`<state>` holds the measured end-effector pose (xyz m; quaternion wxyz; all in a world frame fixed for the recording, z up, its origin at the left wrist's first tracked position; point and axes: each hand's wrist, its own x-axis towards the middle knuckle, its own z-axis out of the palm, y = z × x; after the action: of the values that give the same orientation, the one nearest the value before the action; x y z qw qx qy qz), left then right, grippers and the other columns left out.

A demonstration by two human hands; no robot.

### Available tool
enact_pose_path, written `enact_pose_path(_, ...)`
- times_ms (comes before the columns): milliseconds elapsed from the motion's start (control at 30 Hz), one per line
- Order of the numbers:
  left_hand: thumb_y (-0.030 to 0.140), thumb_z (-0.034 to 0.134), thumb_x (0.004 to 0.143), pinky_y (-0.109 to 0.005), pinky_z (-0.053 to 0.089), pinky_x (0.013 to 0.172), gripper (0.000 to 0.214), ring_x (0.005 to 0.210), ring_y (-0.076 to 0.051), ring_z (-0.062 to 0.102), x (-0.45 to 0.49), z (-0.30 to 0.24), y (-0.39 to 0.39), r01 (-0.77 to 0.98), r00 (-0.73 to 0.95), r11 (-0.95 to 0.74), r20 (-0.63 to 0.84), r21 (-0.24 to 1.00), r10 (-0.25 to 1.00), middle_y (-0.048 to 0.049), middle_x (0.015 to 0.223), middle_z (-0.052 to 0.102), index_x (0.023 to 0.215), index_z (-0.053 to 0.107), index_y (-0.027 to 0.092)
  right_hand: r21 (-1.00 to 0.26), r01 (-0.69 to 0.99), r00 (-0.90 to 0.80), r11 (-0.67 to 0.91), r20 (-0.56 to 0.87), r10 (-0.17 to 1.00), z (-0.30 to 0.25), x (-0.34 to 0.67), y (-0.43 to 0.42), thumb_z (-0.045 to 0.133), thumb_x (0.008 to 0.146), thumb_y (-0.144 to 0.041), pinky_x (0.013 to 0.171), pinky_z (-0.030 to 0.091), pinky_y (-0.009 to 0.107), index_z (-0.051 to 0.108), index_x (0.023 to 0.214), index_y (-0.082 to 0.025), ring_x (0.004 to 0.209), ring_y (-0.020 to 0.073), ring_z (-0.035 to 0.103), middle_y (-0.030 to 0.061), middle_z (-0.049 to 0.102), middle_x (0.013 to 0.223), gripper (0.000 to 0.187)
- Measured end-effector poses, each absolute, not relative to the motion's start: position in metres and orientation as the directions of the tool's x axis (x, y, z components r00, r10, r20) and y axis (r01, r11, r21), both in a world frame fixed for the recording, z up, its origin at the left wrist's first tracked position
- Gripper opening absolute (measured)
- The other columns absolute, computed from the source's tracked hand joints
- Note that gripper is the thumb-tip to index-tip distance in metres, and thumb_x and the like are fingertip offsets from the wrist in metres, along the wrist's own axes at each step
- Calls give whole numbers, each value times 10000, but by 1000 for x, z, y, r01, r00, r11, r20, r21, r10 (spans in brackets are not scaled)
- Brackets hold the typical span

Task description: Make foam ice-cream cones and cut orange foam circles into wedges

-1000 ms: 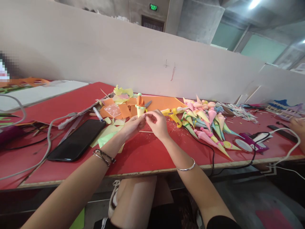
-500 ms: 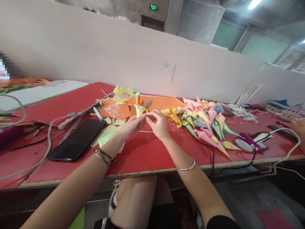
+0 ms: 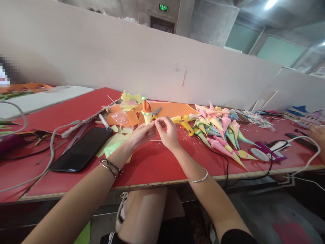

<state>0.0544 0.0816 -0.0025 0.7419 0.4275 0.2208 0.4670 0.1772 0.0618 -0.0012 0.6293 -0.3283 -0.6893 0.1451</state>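
My left hand (image 3: 144,135) is closed around the lower end of a paper ice cream cone (image 3: 148,118), held upright above the table. The cone is pale yellow, with an orange swirl on top, a light green ball at its tip and a green trim round the rim. Close beside it, my right hand (image 3: 166,133) has thumb and forefinger pinched together near the left fingertips; whatever is between them is too small to name. Just right of my hands lies a yellow glue gun (image 3: 185,122), and behind the cone are scissors (image 3: 156,111) with yellow handles.
A heap of pastel paper cones (image 3: 220,125) lies to the right, near a purple packet (image 3: 275,152) and cables. At left are a black phone (image 3: 82,149), a marker (image 3: 104,121) and paper scraps (image 3: 118,142). Another person's hand (image 3: 318,135) shows at the right edge.
The cone has tilted and shifted slightly left in my left hand. My right hand has barely moved and keeps its pinch.
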Motion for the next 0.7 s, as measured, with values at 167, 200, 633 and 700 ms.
enact_pose_path(167, 308, 725, 679, -152, 204, 371, 373, 395, -26, 205, 54, -2, 82, -506, 458, 138, 130, 851, 879, 101, 473, 212, 558, 405, 159, -708, 165, 140, 686, 706, 695, -4, 181, 68, 476, 848, -299, 664, 469, 249, 543, 821, -206, 721, 126, 576, 9, 601, 775, 118)
enact_pose_path(200, 312, 727, 676, -152, 201, 370, 377, 394, -26, 201, 53, -2, 82, -507, 458, 137, 131, 851, 879, 102, 471, 211, 560, 403, 159, -723, 149, 163, 675, 691, 704, -4, 182, 68, 482, 844, -314, 658, 469, 248, 546, 822, -206, 716, 125, 576, 8, 602, 770, 128)
enact_pose_path(633, 354, 762, 624, -146, 211, 365, 373, 393, -27, 194, 53, -6, 86, -483, 497, 162, 117, 860, 860, 104, 468, 221, 589, 451, 151, -742, 140, 137, 655, 670, 729, -4, 183, 70, 551, 792, -327, 645, 486, 255, 629, 796, -199, 680, 134, 591, 15, 642, 752, 150)
enact_pose_path(700, 355, 756, 633, -144, 218, 367, 340, 395, -28, 194, 53, -5, 85, -485, 497, 169, 111, 858, 861, 104, 468, 217, 616, 490, 143, -730, 180, 125, 659, 682, 721, -5, 185, 71, 487, 832, -337, 649, 485, 264, 649, 849, -208, 691, 138, 592, 24, 649, 780, 208)
